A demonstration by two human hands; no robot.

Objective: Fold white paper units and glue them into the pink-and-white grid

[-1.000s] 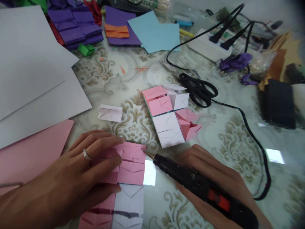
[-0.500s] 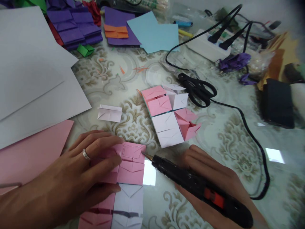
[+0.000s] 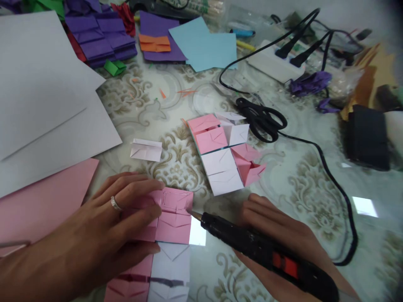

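Note:
In my right hand (image 3: 277, 239) is a slim black hot glue gun (image 3: 258, 247) with a red switch. Its metal tip touches the right edge of the upper pink flap on a folded paper panel (image 3: 173, 228). A thin clear line of glue traces a rectangle on that flap. My left hand (image 3: 122, 222), with a ring on one finger, holds the panel down from the left, fingertips at the seam between pink squares. Its palm hides part of the panel. The panel's lower right square is white. Beyond my left hand lies a small folded white piece (image 3: 146, 150).
A second pink and white panel (image 3: 222, 165) lies farther off, beside black-handled scissors (image 3: 262, 119). White sheets (image 3: 56, 113) and a pink sheet (image 3: 47, 201) cover the left side. Blue paper (image 3: 204, 46), purple folded pieces (image 3: 100, 37) and a white power strip (image 3: 267, 63) stand behind.
The glue gun's tip has moved slightly toward me along the right edge of the upper pink flap. My left hand stays on the panel.

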